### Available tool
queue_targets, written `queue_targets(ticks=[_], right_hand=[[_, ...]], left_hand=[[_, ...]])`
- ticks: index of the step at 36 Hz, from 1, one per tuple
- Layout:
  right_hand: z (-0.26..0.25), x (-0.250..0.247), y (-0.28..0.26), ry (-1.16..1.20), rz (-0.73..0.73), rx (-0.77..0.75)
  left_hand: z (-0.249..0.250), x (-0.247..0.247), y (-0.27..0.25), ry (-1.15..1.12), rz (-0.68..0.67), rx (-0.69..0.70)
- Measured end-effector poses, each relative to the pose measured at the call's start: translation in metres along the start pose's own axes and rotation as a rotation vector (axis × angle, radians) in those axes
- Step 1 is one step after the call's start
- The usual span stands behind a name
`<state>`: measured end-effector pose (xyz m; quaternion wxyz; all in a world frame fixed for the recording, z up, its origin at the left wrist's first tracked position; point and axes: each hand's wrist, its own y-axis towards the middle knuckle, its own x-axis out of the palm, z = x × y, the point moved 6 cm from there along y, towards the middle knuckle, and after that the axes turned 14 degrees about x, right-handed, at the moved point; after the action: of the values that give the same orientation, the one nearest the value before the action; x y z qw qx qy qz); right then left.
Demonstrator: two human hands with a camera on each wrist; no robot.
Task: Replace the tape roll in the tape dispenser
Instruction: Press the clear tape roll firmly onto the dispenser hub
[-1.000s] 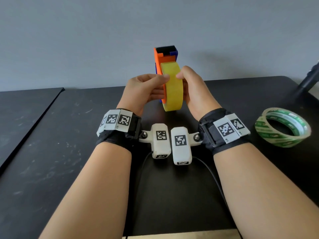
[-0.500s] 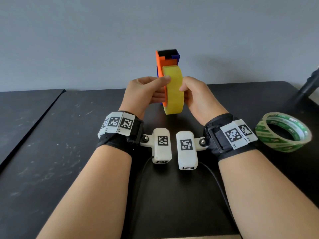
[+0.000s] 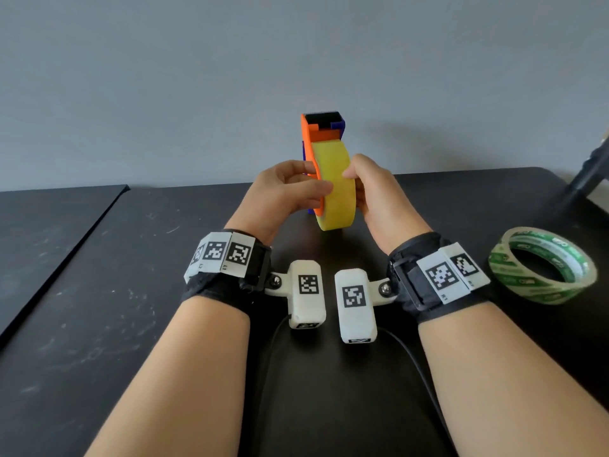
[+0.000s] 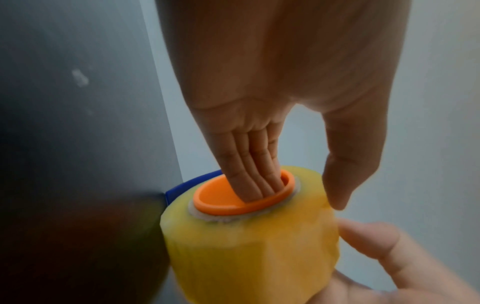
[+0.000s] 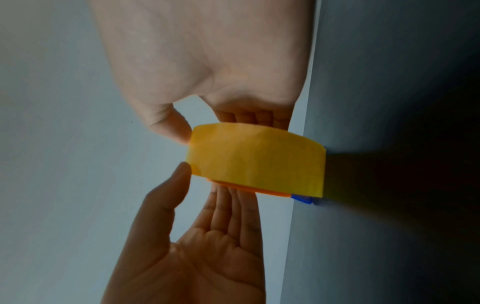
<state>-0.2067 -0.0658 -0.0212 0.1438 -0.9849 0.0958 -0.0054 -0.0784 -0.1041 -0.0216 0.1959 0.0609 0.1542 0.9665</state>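
Yellow tape roll stays on dispenser hub, right fingers pinching, left fingers straight

Left hand flat, fingers straight, thumb out; right hand pinches the tape roll with curled fingers

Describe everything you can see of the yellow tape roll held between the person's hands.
The yellow tape roll is wide, translucent and glossy, with a pale cardboard core. It stands on edge on the orange hub of the dispenser. The right hand pinches it, thumb against fingers; the left hand touches its rim with the thumb, fingers in the hub.
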Motion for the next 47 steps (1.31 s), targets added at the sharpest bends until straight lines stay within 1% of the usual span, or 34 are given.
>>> queue_targets(ticks=[5,11,17,23,26,28,32,35,37,40,47], right_hand=[[0.0,0.0,0.001,-0.003,-0.018,0.02],[0.002,-0.001,0.004,-0.027,0.004,0.042],[0.0,0.002,0.006,-0.041,-0.034,-0.01],[-0.002,-0.002,0.005,-0.062,-0.02,-0.044],[0.001,-0.002,0.007,-0.063,-0.022,-0.013],[0.002,0.0,0.008,-0.059,-0.039,-0.02],[0.0,0.001,0.003,-0.052,-0.031,-0.023],[-0.001,0.0,0.002,-0.025,-0.032,-0.018],[-0.001,0.001,0.001,-0.015,-0.042,-0.021],[-0.001,0.003,0.002,-0.02,-0.036,-0.023],[-0.004,0.003,0.005,-0.057,-0.001,-0.037]], left_hand=[[0.003,0.001,-0.002,0.043,0.026,0.013],[0.005,-0.001,-0.002,0.065,0.06,0.031],[0.006,-0.005,0.0,0.109,0.127,0.061],[0.006,-0.007,0.001,0.138,0.183,0.097],[0.006,-0.006,0.001,0.135,0.17,0.1],[0.005,-0.005,0.001,0.114,0.147,0.086],[0.004,-0.001,0.001,0.059,0.063,0.043],[0.004,0.003,0.001,0.075,0.001,0.031],[0.004,0.003,0.001,0.092,-0.017,0.031],[0.004,0.001,0.001,0.111,-0.013,0.043],[0.006,-0.002,0.0,0.15,0.044,0.077]])
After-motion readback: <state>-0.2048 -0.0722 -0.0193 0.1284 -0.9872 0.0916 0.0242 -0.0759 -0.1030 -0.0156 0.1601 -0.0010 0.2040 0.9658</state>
